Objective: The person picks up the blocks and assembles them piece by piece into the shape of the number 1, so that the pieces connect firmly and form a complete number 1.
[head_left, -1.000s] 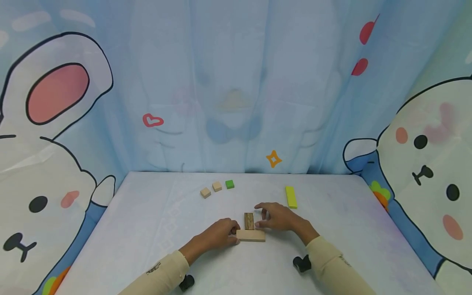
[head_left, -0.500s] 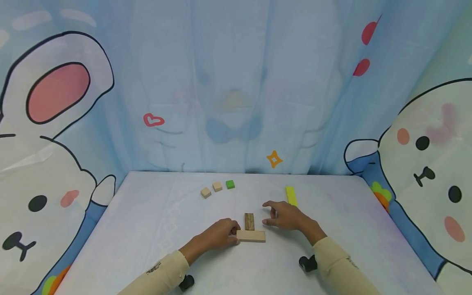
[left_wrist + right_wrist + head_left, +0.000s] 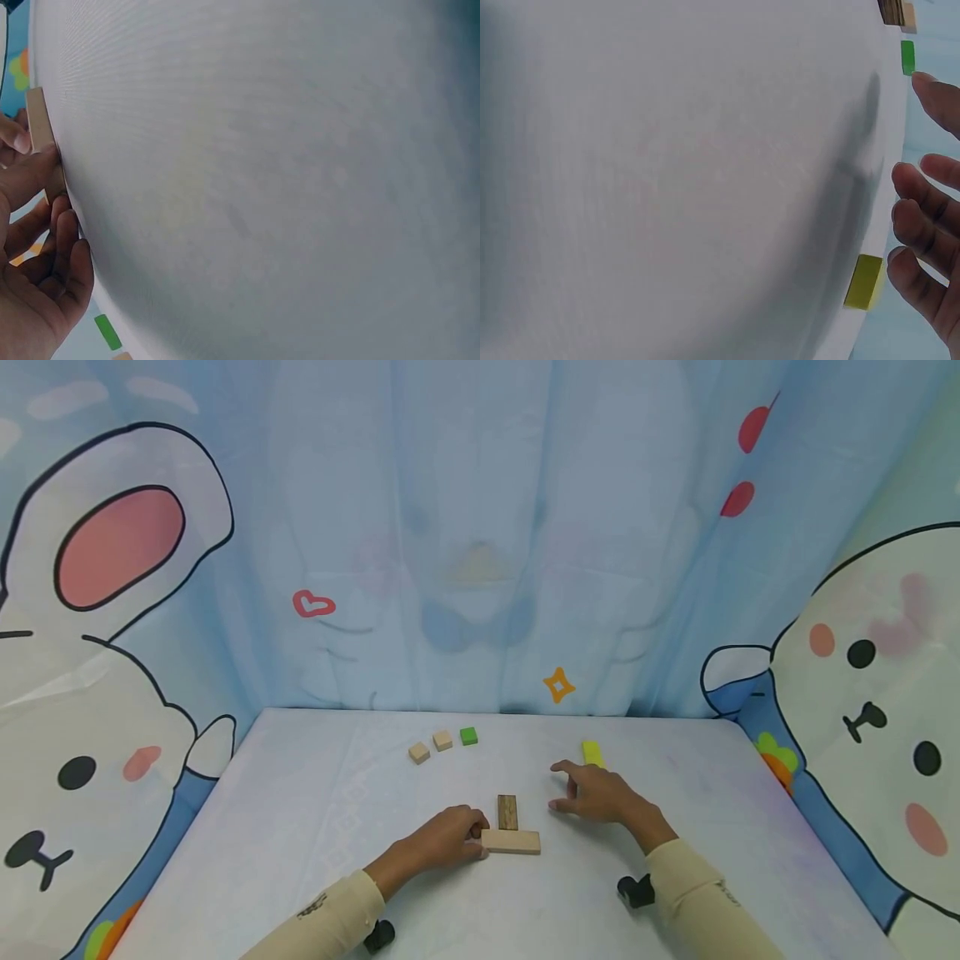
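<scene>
My left hand (image 3: 446, 837) pinches the left end of a long, pale wooden block (image 3: 512, 842) lying crosswise on the table. In the left wrist view its thumb lies against the near face of that block (image 3: 39, 124). Behind the block's middle a dark brown wooden block (image 3: 507, 812) points away from me, the two forming a T. My right hand (image 3: 596, 793) hovers to the right with thumb and fingers spread apart, nothing between them. It partly covers the yellow block (image 3: 592, 753) in the head view; in the right wrist view the yellow block (image 3: 865, 282) is beside its fingertips.
Two small pale wooden cubes (image 3: 419, 753) and a green cube (image 3: 468, 736) sit toward the back of the white table (image 3: 322, 793). A blue printed curtain (image 3: 480, 527) hangs behind the table's far edge.
My right hand has moved right and slightly back, away from the dark brown block, and now overlaps the yellow block. The left hand and the T of blocks have stayed in place.
</scene>
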Demonstrator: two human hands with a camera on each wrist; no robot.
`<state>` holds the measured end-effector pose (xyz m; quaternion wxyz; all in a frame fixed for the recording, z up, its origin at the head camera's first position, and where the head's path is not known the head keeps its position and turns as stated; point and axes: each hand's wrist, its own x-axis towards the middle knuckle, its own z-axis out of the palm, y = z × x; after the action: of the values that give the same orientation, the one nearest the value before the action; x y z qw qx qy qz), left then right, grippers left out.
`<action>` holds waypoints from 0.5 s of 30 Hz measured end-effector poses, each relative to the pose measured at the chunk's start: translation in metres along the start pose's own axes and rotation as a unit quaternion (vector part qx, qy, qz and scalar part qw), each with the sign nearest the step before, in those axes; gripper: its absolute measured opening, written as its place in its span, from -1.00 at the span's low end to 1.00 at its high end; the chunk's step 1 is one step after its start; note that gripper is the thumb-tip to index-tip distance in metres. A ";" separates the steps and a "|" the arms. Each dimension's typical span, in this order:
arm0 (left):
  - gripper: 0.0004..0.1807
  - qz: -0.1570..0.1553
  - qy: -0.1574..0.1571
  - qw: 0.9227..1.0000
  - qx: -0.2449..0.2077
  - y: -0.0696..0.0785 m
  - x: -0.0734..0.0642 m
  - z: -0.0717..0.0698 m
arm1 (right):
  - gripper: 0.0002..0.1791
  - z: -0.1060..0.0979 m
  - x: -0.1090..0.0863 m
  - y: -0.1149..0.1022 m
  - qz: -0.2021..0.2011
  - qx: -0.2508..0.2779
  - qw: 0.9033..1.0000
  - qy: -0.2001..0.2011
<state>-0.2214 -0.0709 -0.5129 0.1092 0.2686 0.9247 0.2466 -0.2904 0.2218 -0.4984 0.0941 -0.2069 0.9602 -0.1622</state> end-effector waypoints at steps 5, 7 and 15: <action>-0.67 0.000 -0.001 1.000 -0.003 0.000 0.000 0.001 | -0.19 -0.007 -0.001 0.005 0.020 -0.006 1.000 0.008; -0.67 -0.001 -0.001 1.000 -0.005 0.000 0.000 0.000 | -0.16 -0.010 -0.001 0.007 0.027 -0.009 1.000 0.010; -0.67 0.000 -0.001 1.000 -0.013 -0.002 0.002 0.001 | -0.09 -0.015 -0.001 0.017 0.043 -0.013 0.999 0.016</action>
<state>-0.2235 -0.0711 -0.5155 0.1135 0.2676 0.9212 0.2586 -0.2993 0.2413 -0.4908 0.0826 -0.1639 0.9717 -0.1486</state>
